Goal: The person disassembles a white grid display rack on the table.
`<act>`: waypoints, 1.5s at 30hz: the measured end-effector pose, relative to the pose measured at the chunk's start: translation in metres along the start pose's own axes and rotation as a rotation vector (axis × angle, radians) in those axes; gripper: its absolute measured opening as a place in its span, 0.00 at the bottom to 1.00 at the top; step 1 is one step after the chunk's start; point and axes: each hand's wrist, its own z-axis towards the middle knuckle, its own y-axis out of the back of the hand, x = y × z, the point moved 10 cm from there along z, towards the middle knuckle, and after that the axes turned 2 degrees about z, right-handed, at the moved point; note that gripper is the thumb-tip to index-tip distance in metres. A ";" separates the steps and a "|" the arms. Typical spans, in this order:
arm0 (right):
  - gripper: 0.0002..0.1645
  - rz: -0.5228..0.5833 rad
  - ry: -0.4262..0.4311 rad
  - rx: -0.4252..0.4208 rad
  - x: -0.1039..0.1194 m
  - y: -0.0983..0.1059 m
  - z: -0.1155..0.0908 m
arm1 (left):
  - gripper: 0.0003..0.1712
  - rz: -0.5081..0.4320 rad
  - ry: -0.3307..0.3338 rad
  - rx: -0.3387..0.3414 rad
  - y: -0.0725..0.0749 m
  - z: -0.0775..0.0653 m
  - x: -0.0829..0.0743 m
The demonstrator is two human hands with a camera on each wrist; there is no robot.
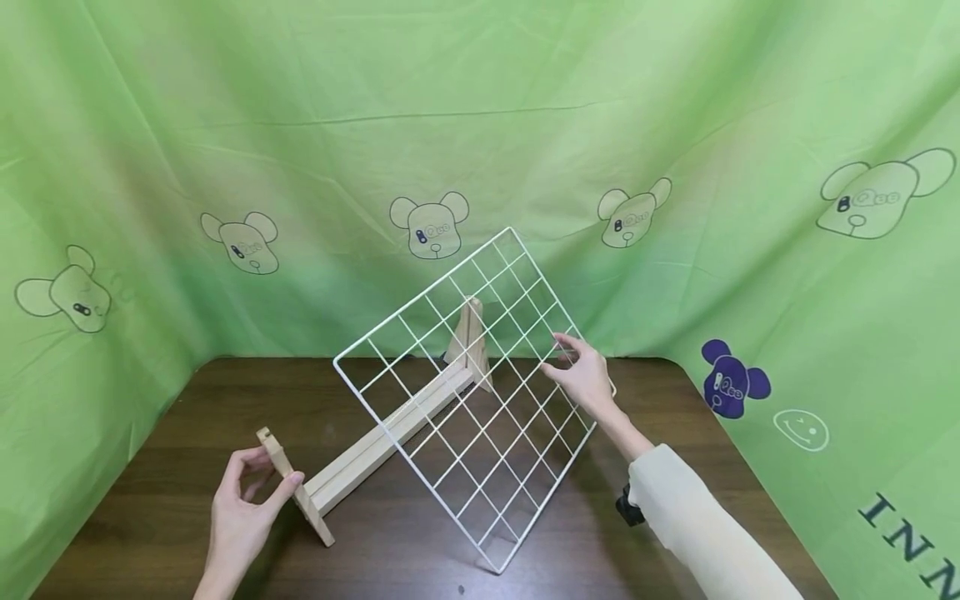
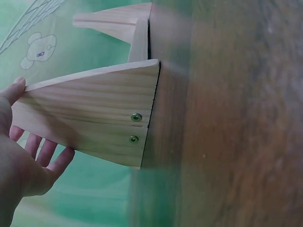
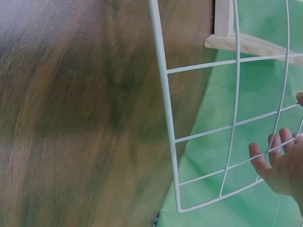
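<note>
A pale wooden stand (image 1: 375, 447) lies diagonally on the table, two tapered end panels joined by a long grooved bar. My left hand (image 1: 243, 512) grips the near end panel (image 2: 94, 106) by its edges, thumb on one side and fingers on the other. Two round screw heads (image 2: 136, 117) show low on that panel. My right hand (image 1: 587, 379) holds a white wire grid panel (image 1: 433, 487) at its right side, fingers around the wires. The grid is tilted cornerwise, overlapping the stand's bar and far end panel (image 1: 471, 342) in the head view.
Brown wood-grain table (image 1: 180, 433) under everything. Green printed curtain (image 1: 337, 167) hangs at the back and both sides. A small black object (image 1: 629, 507) shows beside the right sleeve (image 1: 697, 517).
</note>
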 end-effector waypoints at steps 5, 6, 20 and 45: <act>0.36 -0.023 0.001 0.051 -0.005 -0.003 -0.002 | 0.27 0.011 0.013 -0.020 0.004 0.000 0.001; 0.36 -0.030 -0.001 0.061 -0.006 -0.005 -0.002 | 0.27 0.014 0.017 -0.025 0.005 -0.001 0.002; 0.37 -0.123 0.016 0.194 -0.016 -0.009 -0.007 | 0.27 0.039 0.038 -0.062 0.011 -0.004 0.004; 0.35 -0.192 0.055 0.318 -0.038 -0.013 -0.016 | 0.27 0.117 0.075 -0.225 0.030 -0.023 0.000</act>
